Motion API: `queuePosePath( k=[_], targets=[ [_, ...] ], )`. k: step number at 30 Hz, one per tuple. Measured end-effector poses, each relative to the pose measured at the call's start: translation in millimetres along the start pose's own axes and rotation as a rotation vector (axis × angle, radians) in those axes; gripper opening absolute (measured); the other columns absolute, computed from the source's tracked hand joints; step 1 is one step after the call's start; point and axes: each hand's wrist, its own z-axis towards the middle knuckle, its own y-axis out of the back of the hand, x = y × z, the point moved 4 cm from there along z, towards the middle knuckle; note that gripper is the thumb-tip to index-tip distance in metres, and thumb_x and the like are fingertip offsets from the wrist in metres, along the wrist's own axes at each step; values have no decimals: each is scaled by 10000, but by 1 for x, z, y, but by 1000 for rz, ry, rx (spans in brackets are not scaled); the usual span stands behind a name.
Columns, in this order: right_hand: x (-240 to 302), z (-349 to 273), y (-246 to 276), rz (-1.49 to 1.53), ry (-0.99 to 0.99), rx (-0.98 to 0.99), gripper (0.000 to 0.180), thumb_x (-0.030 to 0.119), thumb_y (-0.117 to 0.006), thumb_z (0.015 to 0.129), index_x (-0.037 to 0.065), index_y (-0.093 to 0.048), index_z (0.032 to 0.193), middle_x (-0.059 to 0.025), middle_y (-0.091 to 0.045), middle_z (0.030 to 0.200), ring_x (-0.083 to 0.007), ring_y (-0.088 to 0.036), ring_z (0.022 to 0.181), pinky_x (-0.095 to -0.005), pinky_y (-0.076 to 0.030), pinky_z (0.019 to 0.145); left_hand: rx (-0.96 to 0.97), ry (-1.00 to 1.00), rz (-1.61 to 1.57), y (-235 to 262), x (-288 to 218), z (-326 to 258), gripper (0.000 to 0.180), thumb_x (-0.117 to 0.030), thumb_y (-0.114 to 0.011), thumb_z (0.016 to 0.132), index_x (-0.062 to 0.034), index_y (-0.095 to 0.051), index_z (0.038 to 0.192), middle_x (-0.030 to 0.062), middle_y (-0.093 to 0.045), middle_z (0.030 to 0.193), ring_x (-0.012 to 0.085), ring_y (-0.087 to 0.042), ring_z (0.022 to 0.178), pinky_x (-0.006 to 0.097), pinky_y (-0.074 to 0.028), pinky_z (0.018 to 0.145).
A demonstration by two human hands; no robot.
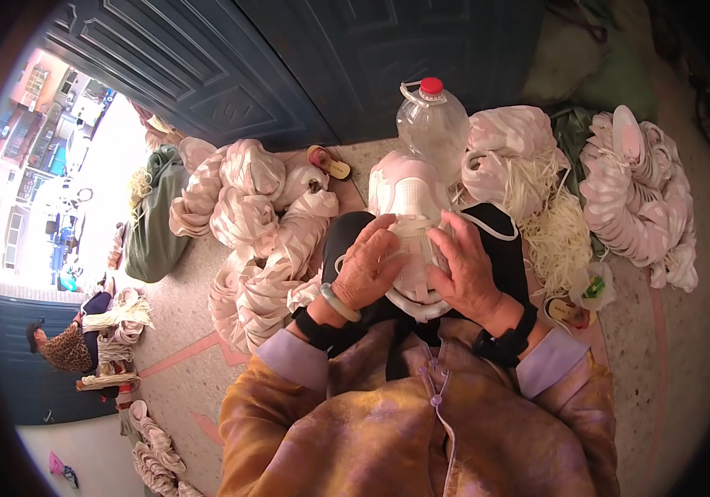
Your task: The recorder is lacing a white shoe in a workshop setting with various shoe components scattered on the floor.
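A white and pale pink shoe upper point(411, 240) lies across my lap, its mesh tongue area facing up. My left hand point(369, 263) is on its left side, fingers bent against the lacing edge. Opposite it, my right hand point(469, 269) grips the right edge with curled fingers. Both thumbs point inward over the middle of the upper. Whether a lace runs between the fingertips is too small to tell. A white cord loop point(492, 225) hangs out to the right over my dark trousers.
Bundled shoe uppers point(247, 219) are heaped at left, with another pile point(641, 195) at right. Pale laces point(555, 240) spill beside a clear jug point(434, 124) with a red cap. A green sack point(156, 219) leans near the doorway. Another person point(69, 346) sits at far left.
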Motion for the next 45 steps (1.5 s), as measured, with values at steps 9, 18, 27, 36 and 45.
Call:
queuePosePath(
  k=[9, 18, 27, 36, 45],
  targets=[
    [1, 14, -22, -203, 16, 45, 242, 60, -589, 696, -3, -555, 927, -171, -502, 1151, -351, -447, 1133, -445, -368, 922, -133, 37, 79, -16, 5, -2, 100, -19, -613, 753, -29, -575, 845, 204, -533, 1171, 335, -578, 983, 352, -461, 823],
    [-2, 11, -30, -172, -31, 77, 180, 42, -577, 714, 9, -557, 889, -144, -504, 1144, -327, -452, 1122, -440, -355, 923, -132, 41, 69, -9, 6, -3, 130, -23, -641, 726, -31, -571, 835, 186, -555, 1124, 343, -589, 926, 359, -471, 797],
    [-23, 7, -35, -84, -39, 10, 148, 41, -542, 776, -9, -501, 909, -196, -490, 1129, -358, -474, 1051, -459, -361, 900, -47, 30, 96, -11, 9, 0, 155, -81, -659, 724, -20, -575, 839, 201, -547, 1161, 355, -585, 957, 373, -473, 803],
    [-95, -56, 78, 51, -398, -92, 71, 75, -471, 868, 8, -452, 854, -172, -518, 1071, -306, -504, 984, -355, -384, 892, -42, -129, 264, 1, -4, -6, 193, -68, -652, 673, -50, -584, 852, 169, -525, 1200, 354, -543, 1033, 398, -416, 886],
    [-43, -27, 37, -2, -131, 48, 246, 20, -538, 754, 35, -545, 999, -136, -566, 958, -330, -522, 955, -404, -396, 846, -264, -188, 180, 13, -20, -1, 229, 21, -595, 665, -60, -577, 879, 119, -600, 1019, 316, -572, 936, 371, -435, 822]
  ],
)
